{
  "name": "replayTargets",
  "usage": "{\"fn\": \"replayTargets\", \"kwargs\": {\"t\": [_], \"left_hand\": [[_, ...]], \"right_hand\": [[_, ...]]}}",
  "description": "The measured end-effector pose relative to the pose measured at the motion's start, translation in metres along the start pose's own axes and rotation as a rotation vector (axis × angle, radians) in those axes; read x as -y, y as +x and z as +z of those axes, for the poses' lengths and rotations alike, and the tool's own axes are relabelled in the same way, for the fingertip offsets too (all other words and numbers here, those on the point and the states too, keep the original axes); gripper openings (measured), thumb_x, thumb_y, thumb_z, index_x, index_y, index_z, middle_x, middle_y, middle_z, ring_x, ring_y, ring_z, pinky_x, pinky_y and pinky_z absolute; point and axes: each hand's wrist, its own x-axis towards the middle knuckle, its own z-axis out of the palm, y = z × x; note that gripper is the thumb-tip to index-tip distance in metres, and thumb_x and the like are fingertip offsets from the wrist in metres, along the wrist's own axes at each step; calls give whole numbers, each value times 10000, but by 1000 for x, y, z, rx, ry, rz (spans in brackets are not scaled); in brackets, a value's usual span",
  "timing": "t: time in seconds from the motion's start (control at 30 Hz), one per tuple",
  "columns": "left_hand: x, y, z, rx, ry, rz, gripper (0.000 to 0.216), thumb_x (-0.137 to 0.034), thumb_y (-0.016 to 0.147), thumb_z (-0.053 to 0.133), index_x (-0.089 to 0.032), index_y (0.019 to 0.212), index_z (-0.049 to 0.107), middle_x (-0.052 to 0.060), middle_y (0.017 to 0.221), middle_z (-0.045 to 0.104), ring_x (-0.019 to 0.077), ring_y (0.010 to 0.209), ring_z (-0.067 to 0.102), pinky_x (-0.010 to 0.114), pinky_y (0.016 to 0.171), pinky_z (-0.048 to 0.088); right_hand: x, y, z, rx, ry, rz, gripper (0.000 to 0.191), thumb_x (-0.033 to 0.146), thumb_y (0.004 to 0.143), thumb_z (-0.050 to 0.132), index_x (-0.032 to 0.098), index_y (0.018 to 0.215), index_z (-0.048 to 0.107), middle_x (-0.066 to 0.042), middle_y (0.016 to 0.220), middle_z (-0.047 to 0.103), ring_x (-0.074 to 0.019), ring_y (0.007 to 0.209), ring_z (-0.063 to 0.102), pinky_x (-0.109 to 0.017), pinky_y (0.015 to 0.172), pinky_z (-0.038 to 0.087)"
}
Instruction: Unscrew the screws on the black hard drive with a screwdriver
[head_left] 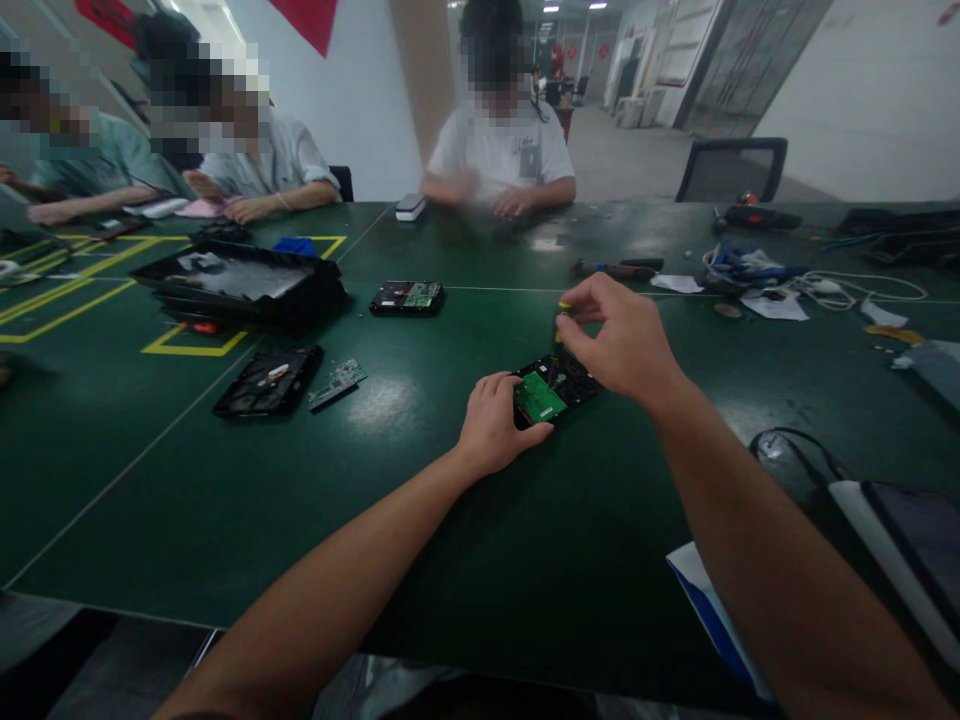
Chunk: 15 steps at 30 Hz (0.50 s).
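Observation:
A black hard disk drive [579, 386] with a green circuit board [540, 398] lies on the green table in front of me. My left hand [491, 425] grips its near left side, fingers at the far edge and thumb along the near one. Above the drive, my right hand [628, 338] pinches a small screwdriver [560, 322] with yellow on its handle. The screwdriver stands about upright, tip down toward the drive; whether the tip sits in a screw is too small to tell.
Left of me lie a black plastic casing [268, 382], a loose circuit board [337, 385] and stacked black trays [240, 285]. Another hard drive [406, 298] lies farther back. Tools [615, 270] and cables [750, 268] are at the right. Several people sit across the table.

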Motion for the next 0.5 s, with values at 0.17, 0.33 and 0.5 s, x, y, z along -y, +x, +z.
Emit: {"fn": "replayTargets", "kwargs": {"t": [0.17,0.33,0.5], "left_hand": [[1,1,1,9,10,-1,727,-521,826,833,-146,1391,572,195,1476,605,376,1436,517,550,1241,426],[-1,1,-1,12,8,-7,713,-518,830,832,-163,1390,570,189,1480,602,380,1437,518,565,1237,431],[0,1,-1,11,1,1,706,-517,830,833,-174,1387,568,184,1472,607,378,1432,524,564,1233,435]], "right_hand": [[-1,0,1,-24,15,15,167,322,876,757,248,993,664,-65,993,741,-272,920,704,-440,819,598],[-4,0,3,9,22,-33,156,280,882,713,267,1036,696,-88,1101,711,-290,997,687,-475,846,612],[-6,-2,7,11,125,-1,215,232,854,702,253,1068,686,-98,1159,701,-294,1054,688,-472,849,635]]}}
